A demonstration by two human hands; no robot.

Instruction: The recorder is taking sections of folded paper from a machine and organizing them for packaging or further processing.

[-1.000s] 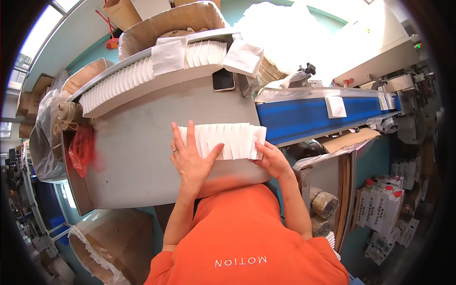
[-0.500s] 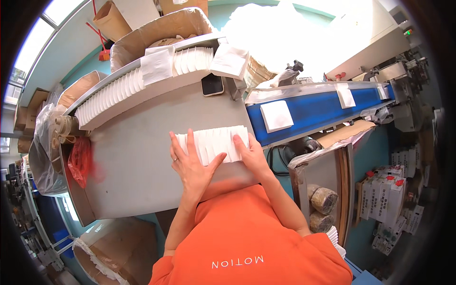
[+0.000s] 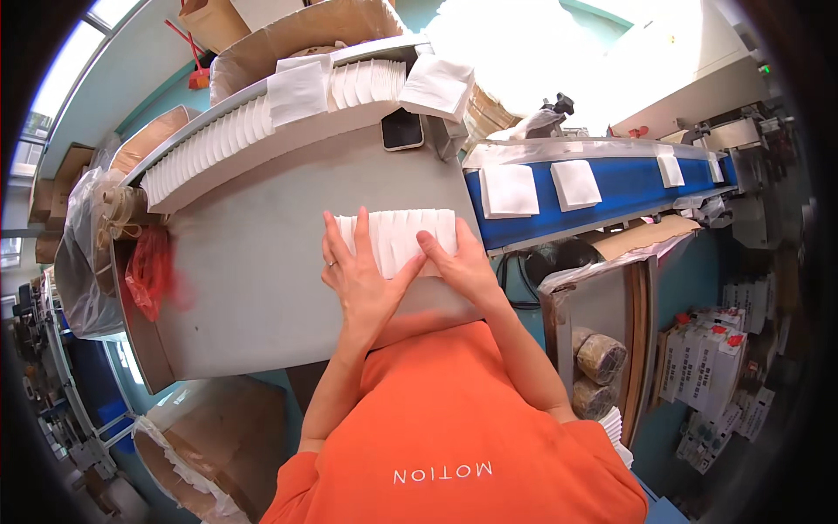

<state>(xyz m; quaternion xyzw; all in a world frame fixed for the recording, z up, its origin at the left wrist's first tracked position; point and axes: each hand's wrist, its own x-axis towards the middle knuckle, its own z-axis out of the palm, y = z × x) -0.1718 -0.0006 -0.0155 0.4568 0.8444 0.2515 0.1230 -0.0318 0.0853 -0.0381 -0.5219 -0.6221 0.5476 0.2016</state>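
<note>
Left grip (image 3: 356,278) and right grip (image 3: 465,265) hold folded white sheets (image 3: 394,234).

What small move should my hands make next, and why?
I'd probably ease the left hand and right hand gently inward to even up the row of folded white sheets: the hands touch its opposite ends, and its edges look slightly uneven.

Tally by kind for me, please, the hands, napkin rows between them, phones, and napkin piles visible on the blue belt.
Left hand and right hand: 2
Napkin row: 1
Phone: 1
Napkin piles on the belt: 4
Total: 8
</note>
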